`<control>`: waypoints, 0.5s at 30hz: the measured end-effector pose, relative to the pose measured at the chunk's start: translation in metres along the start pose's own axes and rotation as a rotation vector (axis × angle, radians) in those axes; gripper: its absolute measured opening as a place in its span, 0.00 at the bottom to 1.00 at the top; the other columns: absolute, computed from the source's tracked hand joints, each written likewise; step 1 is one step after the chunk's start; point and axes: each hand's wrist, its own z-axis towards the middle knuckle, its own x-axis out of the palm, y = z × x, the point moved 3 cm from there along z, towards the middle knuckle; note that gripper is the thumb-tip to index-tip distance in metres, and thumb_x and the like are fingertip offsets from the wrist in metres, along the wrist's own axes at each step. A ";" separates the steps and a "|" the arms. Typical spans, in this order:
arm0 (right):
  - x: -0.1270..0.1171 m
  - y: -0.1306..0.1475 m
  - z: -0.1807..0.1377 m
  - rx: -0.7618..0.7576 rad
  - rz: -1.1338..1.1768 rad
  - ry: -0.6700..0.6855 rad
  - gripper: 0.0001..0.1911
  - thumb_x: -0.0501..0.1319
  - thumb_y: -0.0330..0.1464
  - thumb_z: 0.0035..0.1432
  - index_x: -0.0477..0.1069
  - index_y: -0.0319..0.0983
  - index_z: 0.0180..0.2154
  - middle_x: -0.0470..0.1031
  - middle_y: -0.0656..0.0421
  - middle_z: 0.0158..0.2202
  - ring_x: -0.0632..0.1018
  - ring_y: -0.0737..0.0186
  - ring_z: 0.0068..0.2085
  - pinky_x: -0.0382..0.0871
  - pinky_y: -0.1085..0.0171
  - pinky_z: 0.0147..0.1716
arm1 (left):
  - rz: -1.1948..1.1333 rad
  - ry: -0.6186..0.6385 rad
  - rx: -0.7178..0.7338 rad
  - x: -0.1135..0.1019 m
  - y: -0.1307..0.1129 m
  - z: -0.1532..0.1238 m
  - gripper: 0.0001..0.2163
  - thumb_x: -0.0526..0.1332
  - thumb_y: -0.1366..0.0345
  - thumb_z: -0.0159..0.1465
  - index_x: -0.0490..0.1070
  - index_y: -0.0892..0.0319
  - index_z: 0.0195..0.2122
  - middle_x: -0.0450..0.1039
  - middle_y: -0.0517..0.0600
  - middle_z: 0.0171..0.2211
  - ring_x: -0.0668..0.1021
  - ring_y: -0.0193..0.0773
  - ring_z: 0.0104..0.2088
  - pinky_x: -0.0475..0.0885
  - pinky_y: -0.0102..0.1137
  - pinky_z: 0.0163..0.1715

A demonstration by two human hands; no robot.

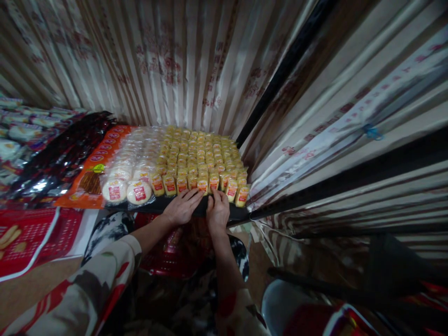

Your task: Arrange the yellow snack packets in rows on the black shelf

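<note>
Rows of small yellow snack packets (199, 151) in clear wrappers stand packed together on a dark shelf (163, 204). My left hand (184, 206) reaches to the front row with its fingers stretched out, the tips touching the base of a front packet (202, 182). Beside it, my right hand (217, 210) has its fingers extended against the lower front of the neighbouring packet (213, 181), thumb apart. Neither hand is wrapped round a packet. Directly left of the yellow packets are round white crackers (139, 191) in clear wrappers with red labels.
Further left lie an orange snack bag (89, 175), dark shiny packs (59, 161) and white packets (24, 130). A red basket (66, 231) is below them. Striped curtains (196, 60) hang behind and at right, with dark poles (280, 74) across them. A pale container (282, 303) stands lower right.
</note>
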 end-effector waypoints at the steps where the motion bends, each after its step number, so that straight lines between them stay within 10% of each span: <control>1: 0.000 0.000 0.000 0.009 0.006 -0.015 0.18 0.49 0.30 0.60 0.69 0.35 0.48 0.68 0.48 0.45 0.70 0.58 0.46 0.65 0.60 0.48 | 0.002 -0.002 0.002 0.000 0.000 0.000 0.23 0.50 0.70 0.61 0.58 0.65 0.59 0.56 0.54 0.61 0.57 0.46 0.60 0.55 0.40 0.56; 15: 0.010 0.006 0.016 0.147 0.055 -0.005 0.24 0.49 0.30 0.55 0.56 0.31 0.54 0.72 0.47 0.43 0.74 0.56 0.40 0.66 0.59 0.43 | 0.003 -0.027 -0.013 0.003 -0.001 0.000 0.24 0.50 0.70 0.60 0.58 0.64 0.59 0.58 0.55 0.60 0.59 0.46 0.59 0.56 0.40 0.56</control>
